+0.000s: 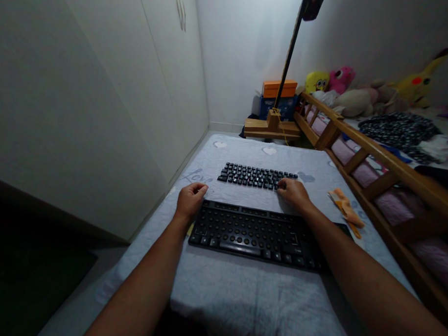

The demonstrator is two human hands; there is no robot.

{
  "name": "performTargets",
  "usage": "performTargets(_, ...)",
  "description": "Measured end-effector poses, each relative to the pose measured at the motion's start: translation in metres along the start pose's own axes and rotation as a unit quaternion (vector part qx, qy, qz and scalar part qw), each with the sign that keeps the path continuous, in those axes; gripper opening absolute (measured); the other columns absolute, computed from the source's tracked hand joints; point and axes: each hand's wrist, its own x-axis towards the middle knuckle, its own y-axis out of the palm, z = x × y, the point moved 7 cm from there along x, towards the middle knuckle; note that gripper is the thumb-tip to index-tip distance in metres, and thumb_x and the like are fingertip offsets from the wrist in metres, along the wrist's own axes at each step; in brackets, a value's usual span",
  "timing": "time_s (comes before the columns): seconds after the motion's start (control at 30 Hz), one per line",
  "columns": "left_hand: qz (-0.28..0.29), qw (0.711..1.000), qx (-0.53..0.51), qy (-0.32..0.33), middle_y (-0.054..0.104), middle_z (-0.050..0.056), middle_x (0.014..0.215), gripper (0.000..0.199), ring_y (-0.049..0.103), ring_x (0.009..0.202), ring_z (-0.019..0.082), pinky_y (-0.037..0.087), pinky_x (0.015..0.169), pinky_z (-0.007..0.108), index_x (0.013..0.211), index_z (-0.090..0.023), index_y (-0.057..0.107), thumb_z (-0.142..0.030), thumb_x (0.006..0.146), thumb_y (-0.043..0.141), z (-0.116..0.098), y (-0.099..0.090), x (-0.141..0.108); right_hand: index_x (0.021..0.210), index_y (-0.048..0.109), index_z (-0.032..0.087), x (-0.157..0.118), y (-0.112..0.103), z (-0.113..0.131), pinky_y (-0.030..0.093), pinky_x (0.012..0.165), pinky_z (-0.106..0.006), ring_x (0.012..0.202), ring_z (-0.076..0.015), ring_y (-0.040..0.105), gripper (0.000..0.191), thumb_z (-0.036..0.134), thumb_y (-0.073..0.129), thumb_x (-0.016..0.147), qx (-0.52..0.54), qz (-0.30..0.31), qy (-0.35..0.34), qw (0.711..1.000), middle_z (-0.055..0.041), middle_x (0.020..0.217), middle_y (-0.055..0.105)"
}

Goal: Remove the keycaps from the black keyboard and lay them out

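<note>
A black keyboard (244, 231) lies on the cloth-covered table, most of its keycaps off and the bottom row still fitted. Behind it, loose black keycaps (251, 176) are laid out in rows on the cloth. My left hand (190, 201) rests by the keyboard's back left corner, thumb and fingers pressed together; anything between them is too small to make out. At the right end of the keycap rows is my right hand (293, 192), its fingers closed in a pinch at a keycap. My right forearm covers part of the keyboard's right side.
An orange cloth (345, 208) and a yellow-handled tool (353, 228) lie on the table's right side. A wooden bed rail (378, 167) borders the right edge, a pale wardrobe (133, 83) the left. Behind stands a wooden base (272, 127) with a tall dark pole (289, 53).
</note>
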Motion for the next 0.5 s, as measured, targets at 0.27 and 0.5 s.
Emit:
performTargets(0.27, 0.023, 0.998, 0.049, 0.016, 0.072, 0.004, 0.080, 0.033, 0.063, 0.072, 0.018, 0.047, 0.069, 0.027, 0.084, -0.014, 0.072, -0.043, 0.079, 0.057, 0.0026, 0.0047, 0.0013, 0.102, 0.074, 0.019, -0.0007, 0.0062, -0.0001, 0.045, 0.077, -0.029, 0.092, -0.0227, 0.067, 0.026, 0.019, 0.061, 0.080, -0.024, 0.014, 0.011, 1.000, -0.0094, 0.100, 0.075)
performTargets(0.5, 0.026, 0.998, 0.050, 0.024, 0.073, 0.004, 0.080, 0.032, 0.064, 0.072, 0.019, 0.047, 0.069, 0.027, 0.083, -0.015, 0.073, -0.043, 0.078, 0.058, 0.0028, 0.0051, 0.0022, 0.105, 0.074, 0.019, -0.0006, 0.0076, -0.0017, 0.045, 0.078, -0.028, 0.094, -0.0233, 0.067, 0.027, 0.020, 0.061, 0.081, -0.037, 0.021, 0.022, 0.999, -0.0097, 0.101, 0.075)
